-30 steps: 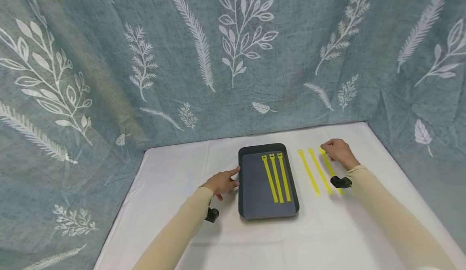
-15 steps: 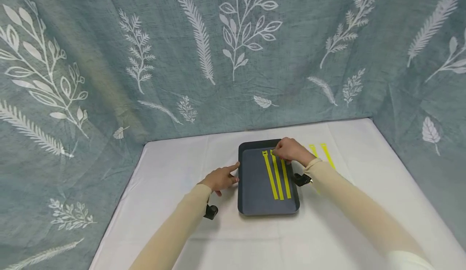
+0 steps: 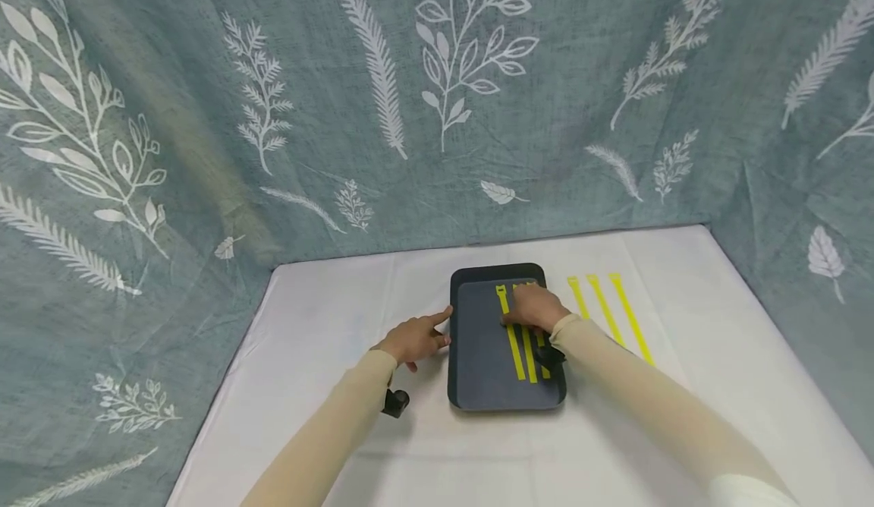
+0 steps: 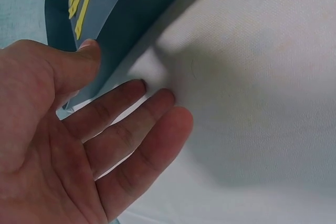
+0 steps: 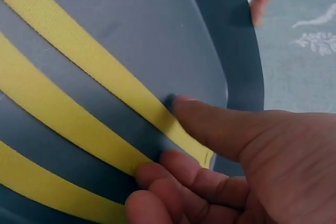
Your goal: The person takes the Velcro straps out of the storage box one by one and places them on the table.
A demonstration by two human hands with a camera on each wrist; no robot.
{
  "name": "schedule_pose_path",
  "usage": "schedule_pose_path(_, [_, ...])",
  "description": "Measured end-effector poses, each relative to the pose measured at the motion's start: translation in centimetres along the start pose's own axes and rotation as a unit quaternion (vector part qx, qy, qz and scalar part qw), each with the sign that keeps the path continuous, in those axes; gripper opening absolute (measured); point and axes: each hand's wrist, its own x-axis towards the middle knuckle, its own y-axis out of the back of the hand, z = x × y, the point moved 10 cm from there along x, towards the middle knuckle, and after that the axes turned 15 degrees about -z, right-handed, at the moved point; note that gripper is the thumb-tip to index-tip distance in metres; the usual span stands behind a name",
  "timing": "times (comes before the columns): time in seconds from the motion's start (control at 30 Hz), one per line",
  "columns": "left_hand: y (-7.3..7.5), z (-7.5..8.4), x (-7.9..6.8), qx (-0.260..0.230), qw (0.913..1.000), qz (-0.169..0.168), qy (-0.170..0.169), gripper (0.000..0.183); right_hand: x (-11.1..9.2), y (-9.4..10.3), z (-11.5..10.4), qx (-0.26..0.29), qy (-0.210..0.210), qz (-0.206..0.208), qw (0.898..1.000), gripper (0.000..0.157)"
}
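Observation:
A dark grey tray (image 3: pixel 474 347) holds three yellow hook-and-loop cable straps, laid lengthwise in its right half. My right hand (image 3: pixel 536 307) is over their slotted upper ends. In the right wrist view, its thumb (image 5: pixel 205 121) and bent fingers stand on either side of the leftmost strap (image 5: pixel 105 64), with a gap between the tips. The other fingers rest over the middle strap (image 5: pixel 68 111). At the tray's left side, my left hand (image 3: pixel 414 340) touches the rim with an extended finger; its remaining fingers are loosely spread, as the left wrist view shows.
Three more yellow straps (image 3: pixel 606 311) lie side by side on the white tablecloth (image 3: pixel 382 446), to the right of the tray. A grey-green leaf-patterned curtain (image 3: pixel 437 211) borders the table at the back and on both sides.
My right hand has moved left from the far right strap on the cloth, over the tray's right straps, and on to the leftmost strap. My left hand has stayed at the rim.

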Motion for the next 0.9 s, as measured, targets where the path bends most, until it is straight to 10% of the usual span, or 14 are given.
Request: schedule_pose_path(0.9, [-0.01,-0.11,0.14,-0.015,0.9998,0.001,0.009,0.063,0.29,-0.21,0.49,0.125,0.014,-0.04,0.991,0.035])
